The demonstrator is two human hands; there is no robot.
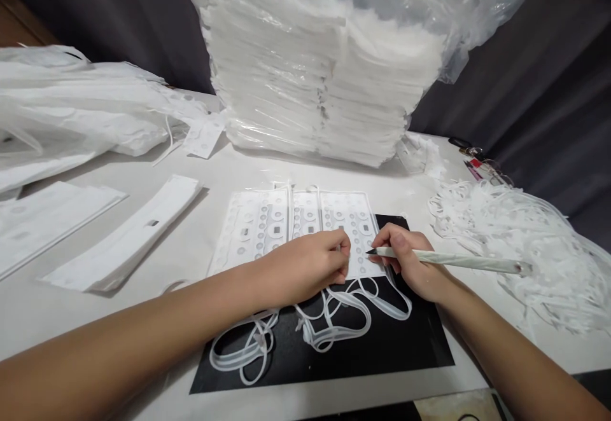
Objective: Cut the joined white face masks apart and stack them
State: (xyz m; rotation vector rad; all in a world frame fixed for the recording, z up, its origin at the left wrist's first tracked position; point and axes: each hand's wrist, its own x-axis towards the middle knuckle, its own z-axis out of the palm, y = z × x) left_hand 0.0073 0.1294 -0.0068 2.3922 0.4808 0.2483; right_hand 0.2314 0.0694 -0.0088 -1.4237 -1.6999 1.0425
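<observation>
White sheets (238, 230) printed with grey rings and small dark squares lie side by side on a black mat (334, 357). Over their middle rests my left hand (317, 255), its fingers curled in; whatever they may pinch is hidden. My right hand (415, 262) grips a slim, pale, pencil-like tool (453, 259) with a dark pointed tip. That tip points left, just above the right edge of the sheets. Thin white straps (344, 329) loop from the sheets' near edge across the mat.
Behind stands a tall plastic-wrapped stack of white sheets (305, 84). At right is a tangled heap of white strips (539, 249). Folded white pieces (128, 236) lie at left, before a bagged pile (71, 109). Small items (482, 166) lie at the back right.
</observation>
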